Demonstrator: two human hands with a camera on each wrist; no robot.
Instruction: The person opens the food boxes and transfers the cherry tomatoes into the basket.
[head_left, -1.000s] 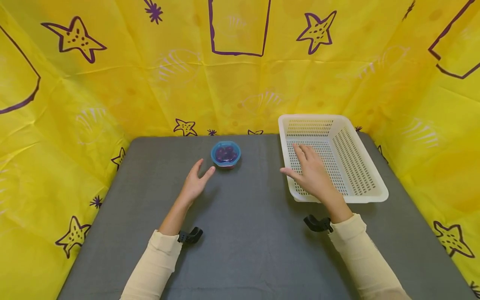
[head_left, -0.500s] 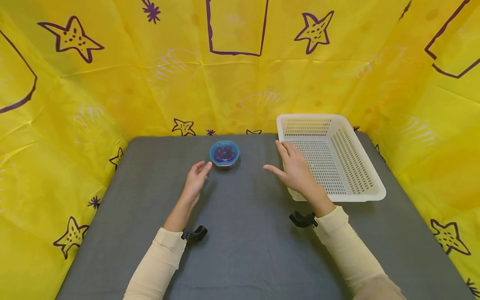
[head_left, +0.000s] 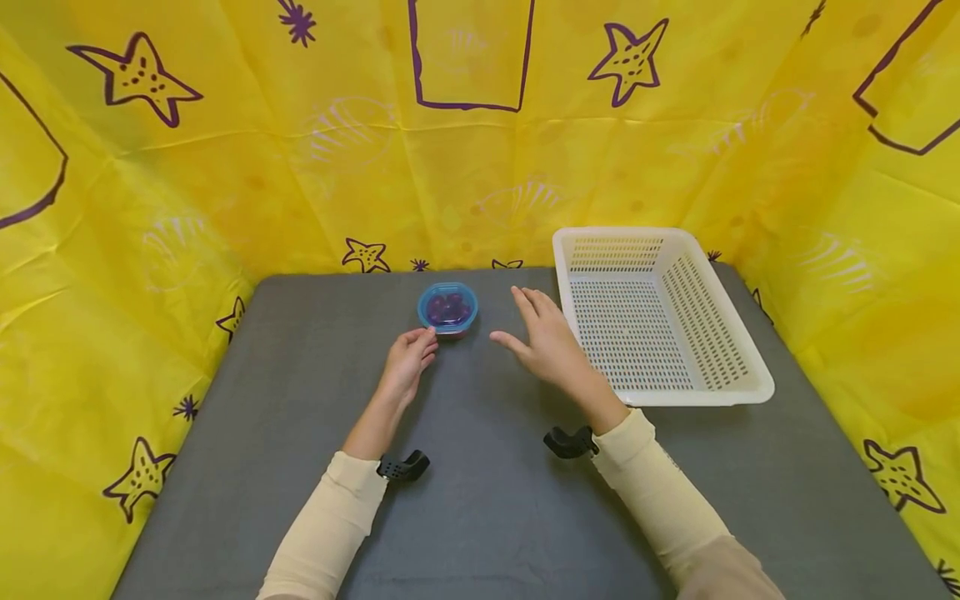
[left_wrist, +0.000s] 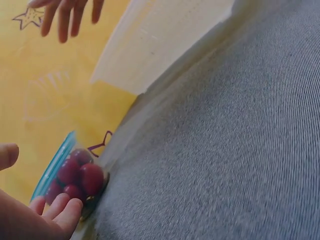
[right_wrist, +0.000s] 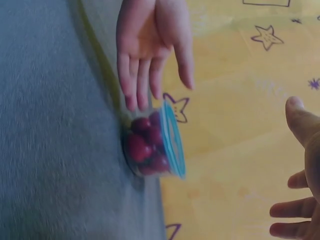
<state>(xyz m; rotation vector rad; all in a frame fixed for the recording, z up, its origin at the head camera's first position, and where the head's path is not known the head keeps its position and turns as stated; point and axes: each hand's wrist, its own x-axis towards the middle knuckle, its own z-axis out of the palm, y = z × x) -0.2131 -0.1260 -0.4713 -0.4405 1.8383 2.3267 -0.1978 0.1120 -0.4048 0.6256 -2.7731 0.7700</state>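
A small clear tub point(head_left: 447, 310) with a blue-rimmed lid stands upright toward the back of the table. Through its side, in the right wrist view, round dark red fruits point(right_wrist: 141, 146) show. My left hand point(head_left: 406, 364) is at the tub's near left side, its fingertips right at the wall. Its fingers are extended and the thumb stands apart from them, as the left-hand palm point(right_wrist: 150, 35) shows in the right wrist view. To the right of the tub, my right hand point(head_left: 549, 346) hangs over the table with spread fingers, holding nothing.
A white plastic basket point(head_left: 750, 350) with slotted walls stands at the back right, behind my right forearm. Grey cloth point(head_left: 480, 500) covers the table. Yellow printed curtains point(head_left: 450, 183) enclose its back and sides. Each wrist carries a black camera mount point(head_left: 405, 467).
My left hand has moved right and up to the tub's side. From over the basket, my right hand has swung left toward the tub. Tub and basket have stayed in place.
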